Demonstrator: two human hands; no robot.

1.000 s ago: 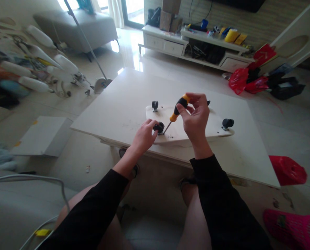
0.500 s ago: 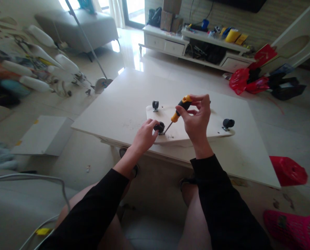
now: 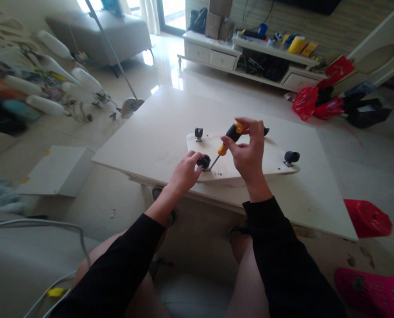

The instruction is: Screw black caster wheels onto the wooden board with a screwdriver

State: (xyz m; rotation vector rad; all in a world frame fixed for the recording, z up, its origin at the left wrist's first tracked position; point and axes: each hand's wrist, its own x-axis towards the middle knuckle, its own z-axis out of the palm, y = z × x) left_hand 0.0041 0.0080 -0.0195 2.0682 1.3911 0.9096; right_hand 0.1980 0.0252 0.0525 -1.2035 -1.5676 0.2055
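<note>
On the table lies a flat white board (image 3: 240,165) with black caster wheels on its upper face. My left hand (image 3: 186,170) grips the near-left caster wheel (image 3: 203,160) between thumb and fingers. My right hand (image 3: 250,148) holds a yellow-and-black screwdriver (image 3: 230,136) at a slant, its tip down at the base of that caster. The screw under the tip is too small to make out. Another caster (image 3: 198,133) stands at the board's far-left corner, and one more (image 3: 291,157) at the right end. A fourth wheel is partly hidden behind my right hand.
The white table (image 3: 140,132) reaches out beyond the board. A white box (image 3: 59,170) sits on the floor at left, near a rack with white padded arms (image 3: 54,44). A red stool (image 3: 367,218) stands by the table's right corner. A low cabinet (image 3: 213,53) lines the far wall.
My right hand has shifted slightly on the screwdriver handle, its fingers now higher over the end. The left hand keeps its grip on the caster. The view has moved a little.
</note>
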